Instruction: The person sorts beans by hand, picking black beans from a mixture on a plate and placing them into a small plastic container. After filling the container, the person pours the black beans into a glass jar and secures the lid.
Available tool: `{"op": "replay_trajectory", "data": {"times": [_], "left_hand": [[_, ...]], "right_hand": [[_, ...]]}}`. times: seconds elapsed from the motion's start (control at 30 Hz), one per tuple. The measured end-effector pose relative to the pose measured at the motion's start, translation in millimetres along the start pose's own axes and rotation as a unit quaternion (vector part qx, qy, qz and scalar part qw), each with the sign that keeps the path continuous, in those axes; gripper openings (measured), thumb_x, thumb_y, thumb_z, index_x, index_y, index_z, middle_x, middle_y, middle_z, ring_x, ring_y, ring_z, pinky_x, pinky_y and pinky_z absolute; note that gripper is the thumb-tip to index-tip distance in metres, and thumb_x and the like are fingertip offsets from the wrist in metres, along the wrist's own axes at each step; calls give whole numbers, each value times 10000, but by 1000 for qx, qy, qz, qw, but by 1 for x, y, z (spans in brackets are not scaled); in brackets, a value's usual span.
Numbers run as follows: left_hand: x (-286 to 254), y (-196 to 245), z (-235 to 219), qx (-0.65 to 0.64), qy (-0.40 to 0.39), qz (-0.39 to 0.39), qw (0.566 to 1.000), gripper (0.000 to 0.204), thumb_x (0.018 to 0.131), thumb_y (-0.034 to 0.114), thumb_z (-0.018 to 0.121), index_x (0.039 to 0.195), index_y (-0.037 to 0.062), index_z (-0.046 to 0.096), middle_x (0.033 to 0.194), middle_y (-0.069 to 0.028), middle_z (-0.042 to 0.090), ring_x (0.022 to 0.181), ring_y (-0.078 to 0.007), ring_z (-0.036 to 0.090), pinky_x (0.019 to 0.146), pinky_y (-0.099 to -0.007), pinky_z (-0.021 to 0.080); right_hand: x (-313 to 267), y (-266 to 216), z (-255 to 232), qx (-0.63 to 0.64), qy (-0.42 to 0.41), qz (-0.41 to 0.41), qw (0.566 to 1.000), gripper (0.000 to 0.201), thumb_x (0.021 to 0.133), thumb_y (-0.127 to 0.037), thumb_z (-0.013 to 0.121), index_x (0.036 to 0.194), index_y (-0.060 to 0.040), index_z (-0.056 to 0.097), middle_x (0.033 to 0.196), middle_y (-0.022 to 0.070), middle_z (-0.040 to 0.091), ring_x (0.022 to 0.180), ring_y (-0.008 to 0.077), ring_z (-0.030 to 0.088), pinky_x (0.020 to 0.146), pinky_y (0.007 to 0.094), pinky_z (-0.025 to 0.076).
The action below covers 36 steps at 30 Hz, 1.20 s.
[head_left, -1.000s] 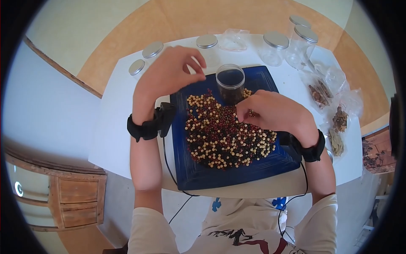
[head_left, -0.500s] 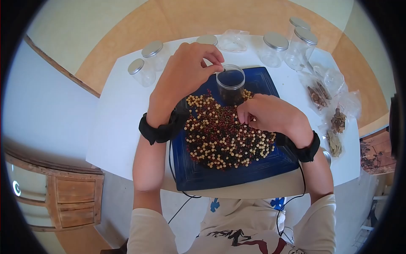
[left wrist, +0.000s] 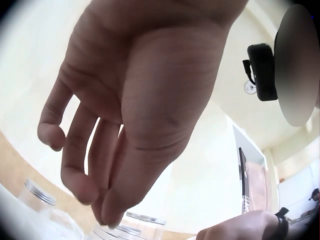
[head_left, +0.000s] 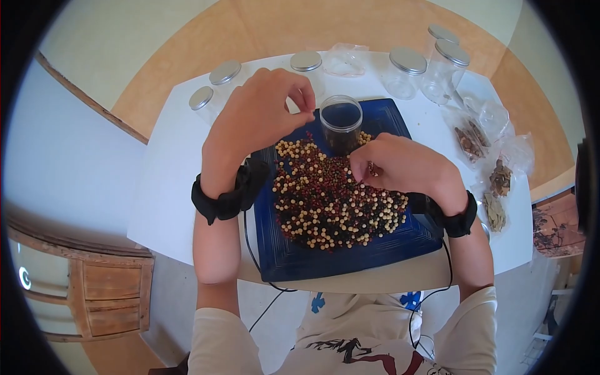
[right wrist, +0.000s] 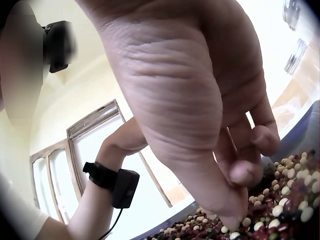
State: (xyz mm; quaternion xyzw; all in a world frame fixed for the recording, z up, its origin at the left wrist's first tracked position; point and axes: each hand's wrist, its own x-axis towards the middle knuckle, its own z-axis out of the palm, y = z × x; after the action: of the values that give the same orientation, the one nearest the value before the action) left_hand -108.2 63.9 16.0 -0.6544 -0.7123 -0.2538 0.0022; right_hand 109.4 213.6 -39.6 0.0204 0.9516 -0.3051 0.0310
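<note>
My left hand (head_left: 259, 109) hangs beside the open clear jar (head_left: 342, 134), left of its rim. Thumb and forefinger pinch together, with a small black bean (head_left: 314, 114) at their tips. The jar stands at the back of a blue square tray (head_left: 294, 265) and has dark contents inside. Mixed beans (head_left: 340, 203), pale yellow, red, black and some green, spread over the tray. My right hand (head_left: 406, 162) reaches down to them at the right, fingers bent. In the right wrist view its thumb tip (right wrist: 232, 220) touches the beans; I cannot tell whether it pinches one.
Empty lidded jars (head_left: 407, 72) stand along the back of the white table (head_left: 169, 187), with two more (head_left: 201, 100) (head_left: 226, 74) at the back left. Plastic bags with dried brown pieces (head_left: 470, 140) and leaves (head_left: 495, 211) lie at the right. Black camera cables hang from both wrists.
My left hand moved right to the jar's rim, then back left, with thumb and forefinger now together. My right hand stays at the beans with slight finger movement.
</note>
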Motion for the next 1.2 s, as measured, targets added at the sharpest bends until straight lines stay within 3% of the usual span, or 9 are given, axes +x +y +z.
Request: {"op": "replay_trajectory", "data": {"times": [0.1,0.17,0.33,0.63,0.77,0.83,1.07,1.13,1.2], "left_hand": [[-5,1,-2,6,-92,-28,995,103,852,95,799,895,14,752,842,-74,766,764,-194,730,704,-312,565],[-8,-13,11,-52,-188,-57,979,94,750,114,809,814,96,742,814,-61,742,787,-311,701,695,-415,559],[-14,-20,43,13,-258,-86,962,140,651,65,827,763,98,750,816,-85,735,809,-327,726,668,-408,566],[-6,-5,49,93,-350,-127,923,228,540,47,850,752,94,779,813,-108,757,824,-343,751,658,-421,576],[-17,-6,49,61,-272,-101,955,210,543,42,837,733,88,764,787,-116,745,798,-352,744,659,-422,571],[-12,-12,51,54,-281,-101,953,196,541,51,828,718,88,754,778,-118,738,793,-354,739,657,-422,566],[-13,-12,60,46,-279,-98,954,91,596,77,783,650,87,711,757,-131,709,800,-364,717,663,-428,557],[-12,-8,55,48,-289,-102,951,80,622,81,777,668,91,713,779,-132,708,830,-361,716,682,-424,559],[-15,-6,55,49,-299,-106,947,68,648,84,770,687,96,715,801,-133,708,859,-358,714,700,-420,560]], "right_hand": [[0,-1,-7,14,41,-52,998,102,849,7,746,935,-45,727,835,95,756,797,284,741,709,378,571],[-1,-7,-12,10,73,-83,994,92,860,1,752,931,-39,712,800,80,735,713,238,717,656,342,548],[4,-22,-14,15,306,-5,952,108,872,-33,760,960,-73,712,833,117,750,701,300,712,647,402,545],[13,-6,-3,-68,402,-41,912,104,918,-88,754,1000,-82,690,861,114,761,738,349,718,652,424,549],[12,-9,-5,-70,396,-28,915,105,922,-81,742,1013,-81,691,874,114,767,747,351,722,660,411,558],[13,-8,-5,-35,404,-87,910,135,887,-27,790,994,-62,717,846,57,742,561,172,563,549,320,468],[7,-15,-7,18,238,-145,960,128,885,-19,784,993,-57,726,876,55,755,678,227,660,620,342,521],[6,-14,-6,37,178,-122,976,134,864,-54,777,987,-69,729,924,120,768,852,351,734,742,421,565],[7,-9,-4,31,168,-124,977,132,872,-38,780,994,-59,732,926,98,770,844,315,734,717,393,563]]}}
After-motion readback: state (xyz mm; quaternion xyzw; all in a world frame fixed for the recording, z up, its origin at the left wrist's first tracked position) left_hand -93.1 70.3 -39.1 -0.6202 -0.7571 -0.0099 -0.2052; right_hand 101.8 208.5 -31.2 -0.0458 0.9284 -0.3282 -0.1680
